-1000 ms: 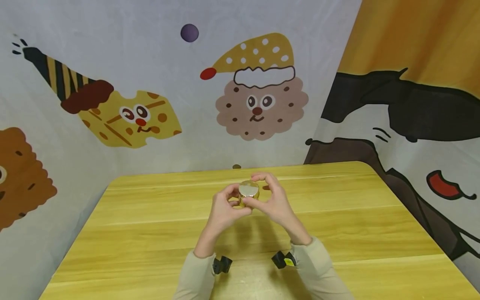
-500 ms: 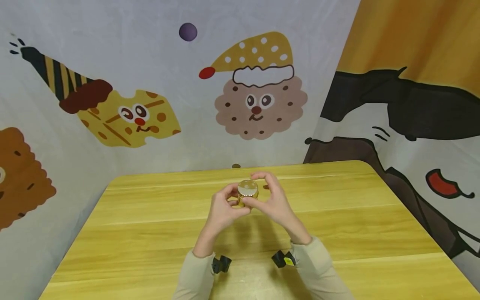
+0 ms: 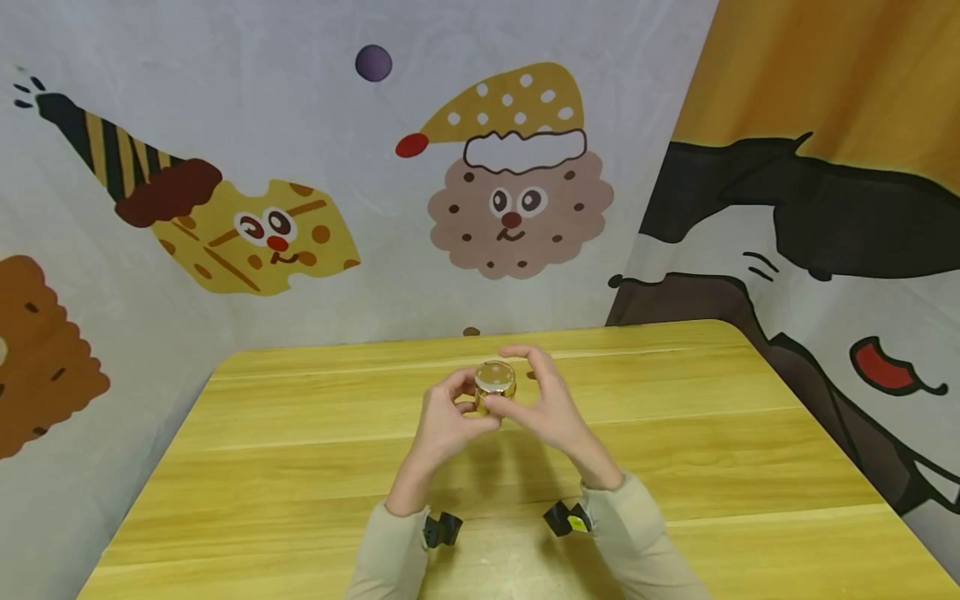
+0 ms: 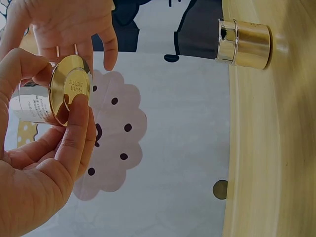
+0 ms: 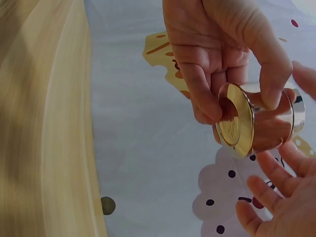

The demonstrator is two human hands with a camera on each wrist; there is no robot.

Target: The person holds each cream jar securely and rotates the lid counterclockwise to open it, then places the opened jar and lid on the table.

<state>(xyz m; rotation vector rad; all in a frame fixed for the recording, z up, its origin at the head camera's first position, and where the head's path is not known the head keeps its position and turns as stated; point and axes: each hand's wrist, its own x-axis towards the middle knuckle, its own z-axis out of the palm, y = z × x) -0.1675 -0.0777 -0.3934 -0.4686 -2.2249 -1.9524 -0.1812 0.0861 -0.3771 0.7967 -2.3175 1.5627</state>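
Observation:
My left hand (image 3: 447, 417) grips a shiny gold cosmetic jar (image 3: 495, 377) above the table. In the left wrist view its gold base (image 4: 78, 81) carries printed characters, and small text runs along its side. My right hand (image 3: 553, 407) is around the other side. Its thumb touches the jar's front, while its index finger bends behind the top with a small gap. In the right wrist view, the right hand's other fingers (image 5: 269, 197) are spread and loose below the jar. Another gold jar (image 4: 251, 44) stands upright on the table, seen clearly only in the left wrist view.
The light wooden table (image 3: 300, 483) reaches back to a pale cloth backdrop (image 3: 397, 275) printed with cartoon cookies and cheese. A small black device (image 3: 444, 529) sits at the left wrist and another black device (image 3: 564, 518) at the right.
The reflection on the jar's top has changed from plain pale to spotted, so it seems to tilt slightly. Both hands stay in nearly the same place.

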